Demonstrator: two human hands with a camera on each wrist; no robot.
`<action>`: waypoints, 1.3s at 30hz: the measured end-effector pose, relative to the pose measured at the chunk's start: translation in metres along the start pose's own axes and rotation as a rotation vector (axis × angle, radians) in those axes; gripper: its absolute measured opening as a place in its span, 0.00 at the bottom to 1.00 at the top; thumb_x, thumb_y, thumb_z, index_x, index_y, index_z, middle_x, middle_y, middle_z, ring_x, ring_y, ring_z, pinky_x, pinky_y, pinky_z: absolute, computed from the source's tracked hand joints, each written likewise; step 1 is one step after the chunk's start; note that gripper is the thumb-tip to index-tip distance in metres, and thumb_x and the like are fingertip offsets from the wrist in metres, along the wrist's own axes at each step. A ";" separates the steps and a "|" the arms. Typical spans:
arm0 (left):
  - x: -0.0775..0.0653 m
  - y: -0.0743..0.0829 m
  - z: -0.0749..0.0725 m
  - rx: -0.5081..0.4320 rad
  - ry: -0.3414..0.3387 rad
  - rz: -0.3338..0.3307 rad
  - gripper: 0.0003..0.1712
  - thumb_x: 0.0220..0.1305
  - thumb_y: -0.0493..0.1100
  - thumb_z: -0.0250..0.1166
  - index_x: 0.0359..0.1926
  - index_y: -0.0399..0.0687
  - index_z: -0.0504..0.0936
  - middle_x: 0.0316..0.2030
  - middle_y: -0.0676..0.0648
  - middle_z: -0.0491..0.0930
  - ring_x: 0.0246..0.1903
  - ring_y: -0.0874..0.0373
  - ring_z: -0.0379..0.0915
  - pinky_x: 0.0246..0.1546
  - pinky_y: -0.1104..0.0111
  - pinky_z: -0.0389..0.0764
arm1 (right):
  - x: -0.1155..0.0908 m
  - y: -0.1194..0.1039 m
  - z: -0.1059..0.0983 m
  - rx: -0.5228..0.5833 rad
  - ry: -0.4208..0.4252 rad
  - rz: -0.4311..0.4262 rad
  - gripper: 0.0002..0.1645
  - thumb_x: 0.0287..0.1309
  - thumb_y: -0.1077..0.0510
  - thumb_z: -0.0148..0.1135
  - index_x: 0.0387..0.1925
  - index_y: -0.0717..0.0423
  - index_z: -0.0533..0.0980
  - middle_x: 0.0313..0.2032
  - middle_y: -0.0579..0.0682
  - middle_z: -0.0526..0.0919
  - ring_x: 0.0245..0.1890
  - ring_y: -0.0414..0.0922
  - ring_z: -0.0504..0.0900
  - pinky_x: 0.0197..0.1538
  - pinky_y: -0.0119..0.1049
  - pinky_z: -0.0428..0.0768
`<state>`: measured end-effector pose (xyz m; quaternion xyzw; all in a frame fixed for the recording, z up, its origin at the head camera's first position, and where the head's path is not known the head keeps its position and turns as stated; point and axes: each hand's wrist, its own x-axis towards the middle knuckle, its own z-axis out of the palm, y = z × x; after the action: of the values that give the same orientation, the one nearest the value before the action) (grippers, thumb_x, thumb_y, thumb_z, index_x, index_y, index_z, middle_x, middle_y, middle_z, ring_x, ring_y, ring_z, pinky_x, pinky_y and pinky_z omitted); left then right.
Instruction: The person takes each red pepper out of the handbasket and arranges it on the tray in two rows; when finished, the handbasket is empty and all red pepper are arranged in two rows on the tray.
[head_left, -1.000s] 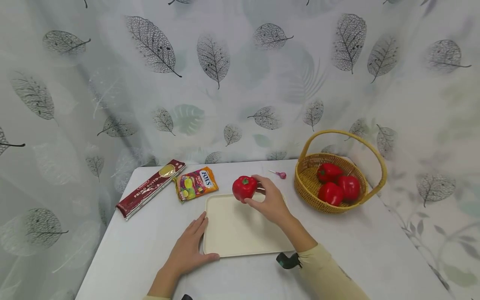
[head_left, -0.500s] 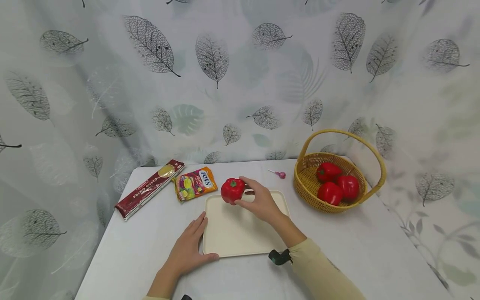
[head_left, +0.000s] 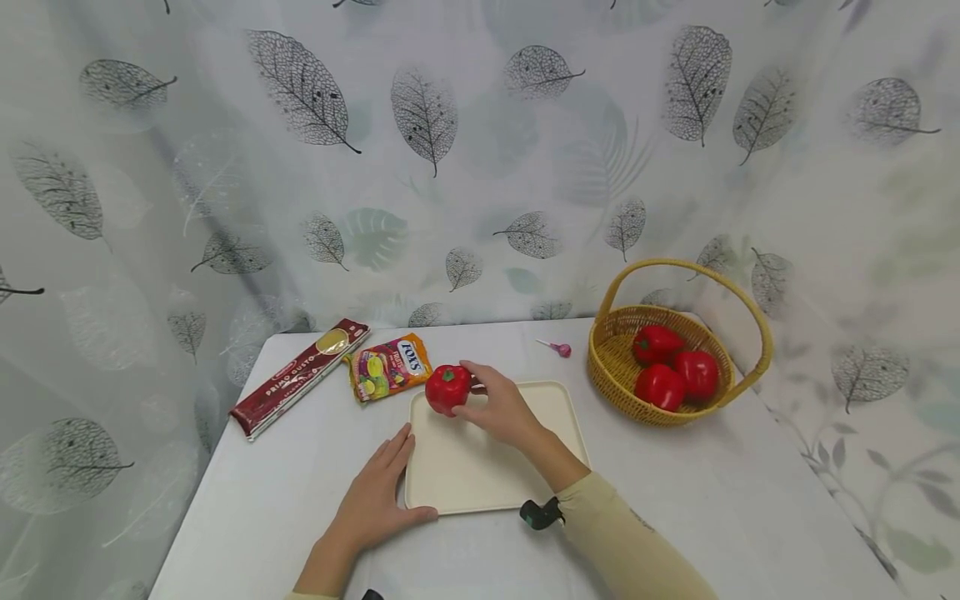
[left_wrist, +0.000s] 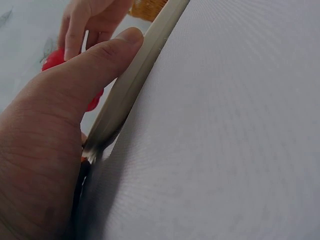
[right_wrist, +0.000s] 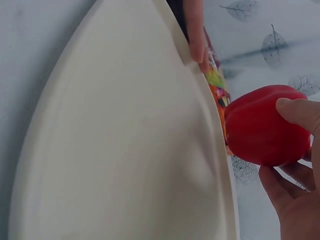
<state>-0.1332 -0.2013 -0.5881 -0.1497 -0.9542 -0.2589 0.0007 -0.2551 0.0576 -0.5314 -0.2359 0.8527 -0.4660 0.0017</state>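
A red bell pepper with a green stem end is held by my right hand, thumb and fingers pinching its right side. In the head view it appears over the far left corner of a cream rectangular tray; the right wrist view shows the pepper raised off the tray. My left hand rests at the tray's near left corner. Its straight fingers lie along the left edge, and the thumb touches the front rim.
A wicker basket with a tall handle holds three red peppers at the right. An orange Fox's candy bag and a dark red spaghetti pack lie at the back left. A pink lollipop lies behind the tray.
My right hand has carried the bell pepper leftward and slightly lower, from above the tray's back middle to its far left corner. The left hand has stayed at the tray.
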 end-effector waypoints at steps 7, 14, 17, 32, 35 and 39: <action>-0.001 -0.001 0.002 -0.010 0.009 -0.004 0.75 0.49 0.88 0.68 0.86 0.48 0.60 0.86 0.52 0.52 0.82 0.44 0.54 0.75 0.42 0.67 | 0.002 0.001 0.014 -0.009 -0.024 0.010 0.49 0.62 0.54 0.82 0.78 0.58 0.69 0.68 0.56 0.80 0.61 0.52 0.84 0.60 0.47 0.86; -0.001 -0.002 0.002 -0.009 0.005 -0.008 0.76 0.49 0.90 0.66 0.86 0.49 0.59 0.86 0.53 0.50 0.82 0.45 0.53 0.76 0.44 0.66 | 0.001 0.007 0.019 -0.015 -0.028 0.003 0.50 0.62 0.53 0.82 0.79 0.57 0.68 0.69 0.55 0.79 0.63 0.51 0.83 0.61 0.45 0.86; -0.001 -0.001 0.001 -0.006 0.017 0.002 0.76 0.49 0.90 0.67 0.86 0.48 0.60 0.86 0.52 0.52 0.82 0.44 0.54 0.76 0.43 0.67 | 0.001 0.007 0.020 -0.015 -0.024 0.000 0.50 0.62 0.54 0.82 0.79 0.58 0.68 0.69 0.55 0.78 0.63 0.52 0.83 0.61 0.46 0.86; 0.000 -0.001 0.003 0.007 0.016 -0.002 0.75 0.49 0.88 0.68 0.85 0.46 0.61 0.86 0.51 0.53 0.81 0.43 0.56 0.74 0.42 0.69 | 0.000 0.004 0.018 -0.041 -0.050 0.023 0.52 0.61 0.54 0.82 0.81 0.54 0.65 0.72 0.55 0.76 0.67 0.51 0.80 0.63 0.46 0.85; 0.000 0.000 0.002 0.001 0.008 -0.003 0.75 0.49 0.88 0.68 0.85 0.46 0.61 0.86 0.50 0.53 0.81 0.43 0.55 0.74 0.42 0.68 | -0.001 0.004 0.018 -0.038 -0.056 0.024 0.52 0.61 0.54 0.82 0.81 0.53 0.65 0.71 0.55 0.76 0.67 0.51 0.80 0.63 0.46 0.84; 0.000 0.000 0.002 0.001 0.009 -0.004 0.76 0.49 0.89 0.68 0.85 0.46 0.61 0.86 0.51 0.52 0.81 0.42 0.55 0.74 0.42 0.68 | 0.000 0.005 0.018 -0.044 -0.061 0.022 0.52 0.61 0.54 0.82 0.82 0.52 0.65 0.71 0.54 0.77 0.67 0.50 0.80 0.63 0.45 0.84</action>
<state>-0.1333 -0.2006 -0.5898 -0.1466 -0.9546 -0.2591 0.0046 -0.2528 0.0451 -0.5455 -0.2404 0.8650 -0.4396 0.0276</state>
